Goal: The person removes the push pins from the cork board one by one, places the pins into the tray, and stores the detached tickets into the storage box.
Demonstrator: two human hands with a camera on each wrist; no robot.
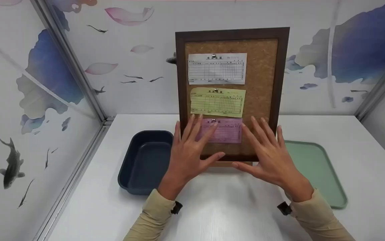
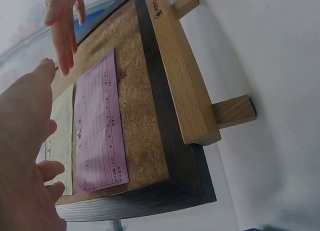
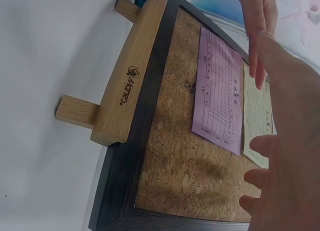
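A dark-framed cork board (image 1: 262, 67) stands upright on a small wooden easel (image 2: 187, 81). Pinned to it, top to bottom, are a white form (image 1: 217, 72), a yellow-green form (image 1: 217, 103) and a pink form (image 1: 229, 134), each under a silver pushpin. My left hand (image 1: 189, 152) hovers in front of the board's lower left, fingers spread, overlapping the pink form in the head view. Mirroring it, my right hand (image 1: 271, 155) spreads its fingers before the lower right. Both hands hold nothing. The wrist views show each palm facing the board.
Left of the board sits a dark blue tub (image 1: 145, 164) on the white table (image 1: 225, 207). A green tray (image 1: 319, 174) lies to the right, partly behind my right hand and sleeve. Printed white panels (image 1: 138, 90) enclose the table at the back and sides.
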